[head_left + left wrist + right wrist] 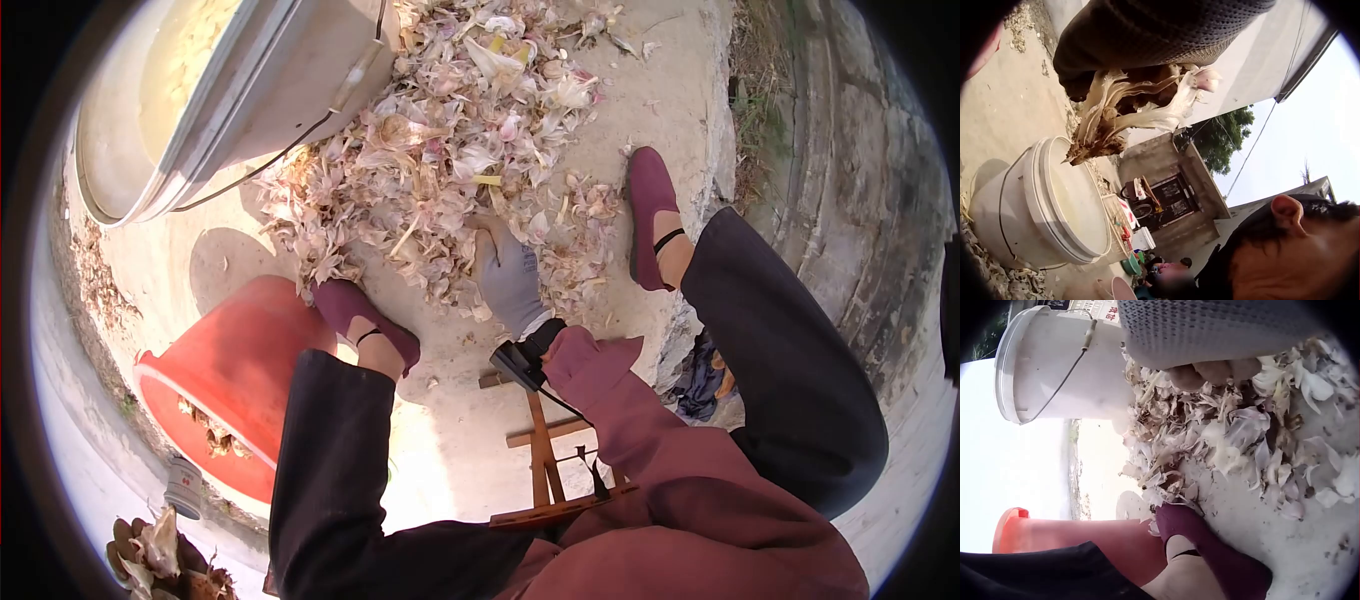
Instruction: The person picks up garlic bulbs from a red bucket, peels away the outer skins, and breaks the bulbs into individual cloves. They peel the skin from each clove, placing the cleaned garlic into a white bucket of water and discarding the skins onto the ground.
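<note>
In the left wrist view my left hand (1154, 37), in a knitted glove, grips a dry garlic piece (1147, 115) with papery leaves, a root end and a pinkish clove at its side. A bunch of dry leaves (160, 555) shows at the lower left in the head view; the hand's outline there is unclear. My right hand (507, 285), in a pale glove, reaches down to the heap of husks (430, 170). Its bare fingertips (1210, 372) touch the husks; whether they pinch anything is hidden.
A white bucket (270, 90) with a wire handle stands beside the heap. A red tub (235, 350) lies tilted near my foot, dry scraps inside. My shoes (655, 215) flank the husks. A wooden stool (545, 450) is below me. Another person (1175, 269) sits in the background.
</note>
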### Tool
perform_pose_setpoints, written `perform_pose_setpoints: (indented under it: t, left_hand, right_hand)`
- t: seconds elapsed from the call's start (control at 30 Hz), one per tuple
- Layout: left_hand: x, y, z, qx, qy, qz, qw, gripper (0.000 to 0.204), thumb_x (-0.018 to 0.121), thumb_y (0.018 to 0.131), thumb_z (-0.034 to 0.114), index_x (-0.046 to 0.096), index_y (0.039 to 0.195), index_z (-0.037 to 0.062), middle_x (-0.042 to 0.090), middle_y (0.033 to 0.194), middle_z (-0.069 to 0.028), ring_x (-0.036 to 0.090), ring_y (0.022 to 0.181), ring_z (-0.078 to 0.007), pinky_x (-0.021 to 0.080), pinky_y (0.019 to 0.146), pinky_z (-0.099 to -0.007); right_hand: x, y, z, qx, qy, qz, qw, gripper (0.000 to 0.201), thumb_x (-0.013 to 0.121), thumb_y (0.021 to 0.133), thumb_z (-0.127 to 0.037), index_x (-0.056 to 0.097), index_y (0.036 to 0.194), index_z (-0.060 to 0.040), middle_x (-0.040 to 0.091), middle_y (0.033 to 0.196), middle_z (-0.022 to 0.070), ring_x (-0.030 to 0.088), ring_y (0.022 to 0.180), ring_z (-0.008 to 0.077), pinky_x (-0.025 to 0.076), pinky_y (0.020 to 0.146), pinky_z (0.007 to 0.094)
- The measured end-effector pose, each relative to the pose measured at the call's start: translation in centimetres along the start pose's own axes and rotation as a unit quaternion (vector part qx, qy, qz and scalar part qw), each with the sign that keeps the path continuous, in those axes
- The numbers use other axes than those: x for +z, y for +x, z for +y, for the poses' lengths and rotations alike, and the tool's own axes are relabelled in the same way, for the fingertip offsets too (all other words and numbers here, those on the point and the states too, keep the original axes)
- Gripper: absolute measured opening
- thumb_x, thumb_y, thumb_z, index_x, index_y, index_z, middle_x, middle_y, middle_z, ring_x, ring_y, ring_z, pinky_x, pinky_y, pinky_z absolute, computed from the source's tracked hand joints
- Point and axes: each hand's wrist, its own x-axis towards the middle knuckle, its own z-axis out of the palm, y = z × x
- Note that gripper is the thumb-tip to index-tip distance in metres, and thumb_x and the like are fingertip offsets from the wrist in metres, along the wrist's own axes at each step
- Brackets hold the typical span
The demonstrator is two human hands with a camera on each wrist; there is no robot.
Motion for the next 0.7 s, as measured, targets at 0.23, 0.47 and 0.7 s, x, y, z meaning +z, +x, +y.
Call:
perform_pose_setpoints:
  t: [0.23, 0.47, 0.7]
  left_hand:
    - [1.7, -0.3, -0.9, -0.017, -0.041, 0.007, 0.999, 0.005, 0.062, 0.093, 0.013, 0.059, 0.092, 0.0099, 0.056, 0.096, -0.0034, 0.043, 0.093, -0.0222, 0.034, 0.09, -0.0409]
    - [0.0, -0.1, -0.1, -0.057, 0.043, -0.115, 0.991, 0.017, 0.064, 0.091, 0.006, 0.06, 0.107, 0.0046, 0.059, 0.105, -0.01, 0.054, 0.103, -0.0238, 0.048, 0.094, -0.0376]
    - [-6.2, 2.1, 1.5, -0.449, -0.808, 0.036, 0.379, 0.025, 0.065, 0.09, 0.008, 0.06, 0.115, 0.0056, 0.058, 0.104, -0.0083, 0.051, 0.107, -0.0202, 0.042, 0.1, -0.0366]
  right_hand:
    - [-3.6, 8.9, 1.4, -0.08, -0.054, 0.052, 0.994, 0.03, 0.051, 0.1, -0.019, 0.062, 0.125, -0.0084, 0.069, 0.109, 0.0224, 0.066, 0.102, 0.0391, 0.051, 0.088, 0.0427]
    - [-7.1, 15.3, 2.7, 0.026, -0.136, 0.161, 0.977, 0.036, 0.046, 0.099, -0.021, 0.062, 0.125, -0.001, 0.069, 0.109, 0.0236, 0.064, 0.104, 0.0403, 0.049, 0.09, 0.0423]
    - [-12.4, 16.2, 2.7, -0.002, -0.085, 0.15, 0.985, 0.03, 0.052, 0.098, -0.021, 0.068, 0.113, 0.0, 0.068, 0.082, 0.0094, 0.064, 0.08, 0.02, 0.048, 0.073, 0.034]
